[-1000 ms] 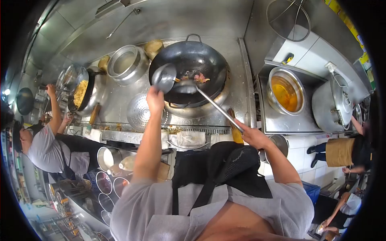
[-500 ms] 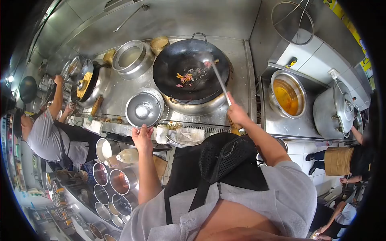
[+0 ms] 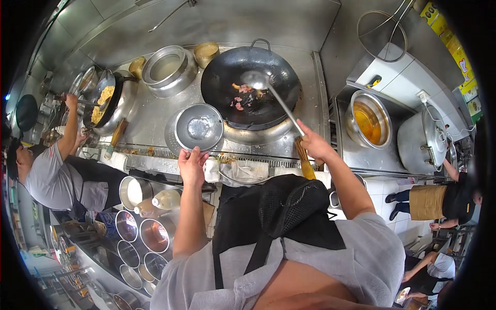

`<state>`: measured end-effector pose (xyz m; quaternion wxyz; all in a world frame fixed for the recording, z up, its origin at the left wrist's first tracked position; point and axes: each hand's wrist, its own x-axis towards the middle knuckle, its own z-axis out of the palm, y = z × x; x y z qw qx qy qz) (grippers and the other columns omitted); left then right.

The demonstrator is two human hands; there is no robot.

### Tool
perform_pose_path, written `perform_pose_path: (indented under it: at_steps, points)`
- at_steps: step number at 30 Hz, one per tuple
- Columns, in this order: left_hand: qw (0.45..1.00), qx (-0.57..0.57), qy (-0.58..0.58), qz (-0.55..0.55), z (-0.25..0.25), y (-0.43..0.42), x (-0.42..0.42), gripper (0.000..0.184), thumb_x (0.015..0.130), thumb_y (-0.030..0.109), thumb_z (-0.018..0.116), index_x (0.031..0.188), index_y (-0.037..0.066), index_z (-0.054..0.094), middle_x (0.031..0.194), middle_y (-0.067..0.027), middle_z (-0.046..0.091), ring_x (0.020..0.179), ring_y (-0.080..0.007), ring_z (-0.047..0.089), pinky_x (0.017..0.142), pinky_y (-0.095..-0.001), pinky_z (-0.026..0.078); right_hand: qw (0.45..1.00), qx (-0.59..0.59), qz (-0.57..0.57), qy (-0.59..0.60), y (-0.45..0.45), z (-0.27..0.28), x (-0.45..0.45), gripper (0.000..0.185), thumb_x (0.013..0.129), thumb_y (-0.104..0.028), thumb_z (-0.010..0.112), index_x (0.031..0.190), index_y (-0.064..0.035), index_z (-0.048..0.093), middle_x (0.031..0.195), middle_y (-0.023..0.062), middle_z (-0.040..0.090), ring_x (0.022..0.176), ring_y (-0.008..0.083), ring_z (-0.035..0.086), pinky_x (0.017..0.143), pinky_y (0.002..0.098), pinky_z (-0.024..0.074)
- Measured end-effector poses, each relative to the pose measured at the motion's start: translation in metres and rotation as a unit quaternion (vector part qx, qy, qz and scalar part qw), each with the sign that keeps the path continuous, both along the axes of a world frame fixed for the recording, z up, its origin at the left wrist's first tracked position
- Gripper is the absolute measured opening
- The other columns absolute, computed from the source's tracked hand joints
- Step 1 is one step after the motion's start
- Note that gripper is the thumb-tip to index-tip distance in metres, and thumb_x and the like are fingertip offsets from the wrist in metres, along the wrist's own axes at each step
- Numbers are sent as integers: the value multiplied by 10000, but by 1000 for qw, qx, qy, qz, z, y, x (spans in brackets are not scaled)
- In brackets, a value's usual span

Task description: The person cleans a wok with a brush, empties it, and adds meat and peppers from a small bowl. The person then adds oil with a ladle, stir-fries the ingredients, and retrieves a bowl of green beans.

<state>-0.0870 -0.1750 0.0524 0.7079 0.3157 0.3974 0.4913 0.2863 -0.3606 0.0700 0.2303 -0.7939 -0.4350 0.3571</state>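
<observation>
A: How is the grip standing in the head view?

B: The right hand (image 3: 316,146) is gripping the handle of a ladle (image 3: 281,105), with the fingers wrapping around it. The left hand (image 3: 192,163) is holding the near rim of a metal bowl (image 3: 199,125).

A: Which way is the ladle's cup lying from the right hand?

B: It is lying ahead and to the left, about in the middle of the wok (image 3: 222,93). The long axis is running on a slant from the hand, across the wok's near right rim, and inward.

A: And the food pieces (image 3: 239,106)?

B: The pinkish pieces are lying inside the wok, just beside the cup and mostly on its near side. Whether the cup is touching the wok's bottom, I cannot tell.

A: Which hand is being the nearer one?

B: The right hand is staying closer to the wok, just outside its rim. The left hand is being farther away, but its bowl is reaching close to the wok's near left side. Whether the two rims are touching, I cannot tell.

A: Is something lying under the bowl?

B: A perforated strainer (image 3: 172,138) is showing partly at its left; whether it is carrying the bowl, I cannot tell.
</observation>
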Motion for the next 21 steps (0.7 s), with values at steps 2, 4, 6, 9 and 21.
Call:
perform_pose_path:
  at_steps: [2, 4, 6, 9, 21]
  points:
    - [1000, 4, 3, -8, 2, 1, -4, 117, 933, 46, 630, 930, 101, 527, 877, -44, 670, 755, -191, 700, 660, -300, 583, 991, -10, -94, 94, 10, 22, -13, 845, 884, -37, 481, 1577, -338, 103, 834, 182, 651, 686, 272, 631, 678, 402, 536]
    - [1000, 3, -6, -10, 0, 1, -4, 120, 930, 46, 633, 937, 107, 530, 871, -44, 667, 746, -191, 700, 650, -292, 583, 992, 37, -112, -44, 29, -30, -14, 843, 883, -31, 495, 1577, -333, 124, 808, 162, 633, 638, 243, 605, 625, 383, 525]
    - [1000, -1, -8, -18, -4, 2, -6, 113, 931, 48, 634, 943, 105, 536, 873, -44, 667, 743, -189, 698, 649, -291, 582, 973, 73, -128, -176, 42, -52, -28, 835, 878, -24, 515, 1574, -323, 164, 861, 171, 657, 642, 246, 634, 600, 380, 531]
    - [1000, 0, -5, -28, -5, 4, -12, 103, 931, 51, 636, 952, 102, 550, 879, -42, 671, 742, -183, 695, 652, -289, 580, 990, -25, -100, 100, 36, -21, -42, 828, 878, -51, 503, 1573, -324, 145, 1083, 263, 664, 819, 353, 683, 774, 440, 542]
    - [1000, 11, -3, -28, -3, 6, -27, 127, 929, 53, 632, 1002, 100, 539, 939, -61, 681, 792, -188, 696, 660, -278, 575, 995, -33, -31, 87, -27, -8, -22, 864, 862, -25, 531, 1582, -311, 149, 641, 11, 468, 539, 167, 498, 518, 328, 474]
